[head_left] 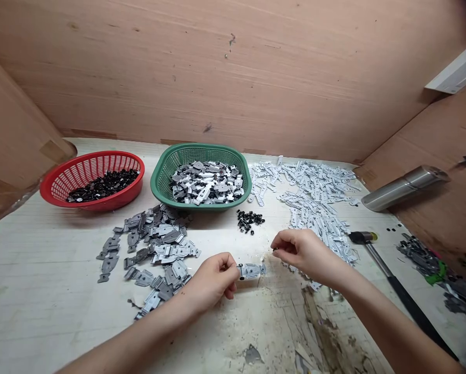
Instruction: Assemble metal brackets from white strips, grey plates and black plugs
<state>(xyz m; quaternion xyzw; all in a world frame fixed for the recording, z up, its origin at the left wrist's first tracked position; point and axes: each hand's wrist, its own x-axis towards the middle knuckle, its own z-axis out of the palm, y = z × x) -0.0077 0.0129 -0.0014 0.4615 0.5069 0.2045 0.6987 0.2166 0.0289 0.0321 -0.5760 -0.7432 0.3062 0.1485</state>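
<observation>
My left hand (pixel 213 278) is closed in a pinch on one end of a small grey metal plate (pixel 251 270), held flat just above the worn white table (pixel 42 291). My right hand (pixel 301 250) hovers a little to the right of the plate with its fingers curled and pinched together; what they hold is too small to make out. A small heap of black pieces (pixel 249 220) lies just beyond the two hands. A scatter of dark grey plates (pixel 155 249) lies to the left of my left hand.
A red basket (pixel 62 188) holds black pieces and a green basket (pixel 162 174) holds grey and white parts. White metal strips (pixel 314 197) spread at the right. A hammer (pixel 392 280), a steel flask (pixel 404 187) and cardboard walls bound the right side.
</observation>
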